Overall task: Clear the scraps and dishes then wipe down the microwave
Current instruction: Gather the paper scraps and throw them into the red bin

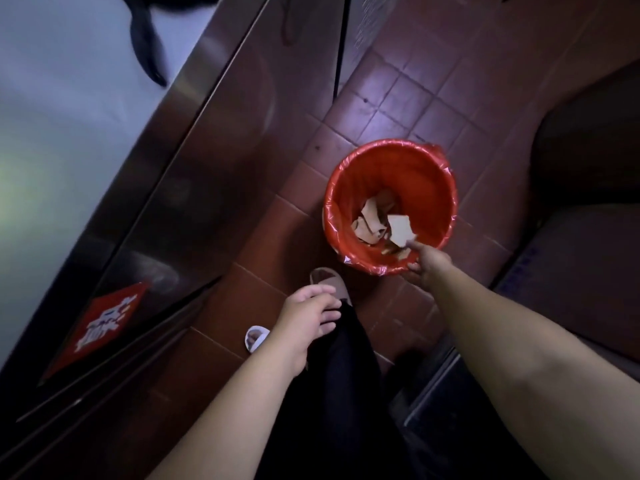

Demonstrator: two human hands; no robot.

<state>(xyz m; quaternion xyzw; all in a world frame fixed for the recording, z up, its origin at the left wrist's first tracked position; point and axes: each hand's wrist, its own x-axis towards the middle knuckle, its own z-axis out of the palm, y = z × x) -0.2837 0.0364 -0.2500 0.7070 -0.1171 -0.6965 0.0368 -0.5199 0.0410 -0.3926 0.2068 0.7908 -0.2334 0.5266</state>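
Scrap-clearing looks under way: torn pieces already lie in the red bin, while the dishes and microwave (neither in view) seem left to do. At the bin's five o'clock rim the right hand seems to pinch a pale scrap in its fingertips. The left hand, at seven o'clock, hangs loosely spread, holding nothing.

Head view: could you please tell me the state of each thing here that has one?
red bin: upright on the floor, uncovered, bag-lined.
brown scraps: lying in the bin's bottom.
pale scrap: pinched at a corner, over the bin.
right hand: pinches the pale scrap.
left hand: relaxed, holds nothing.
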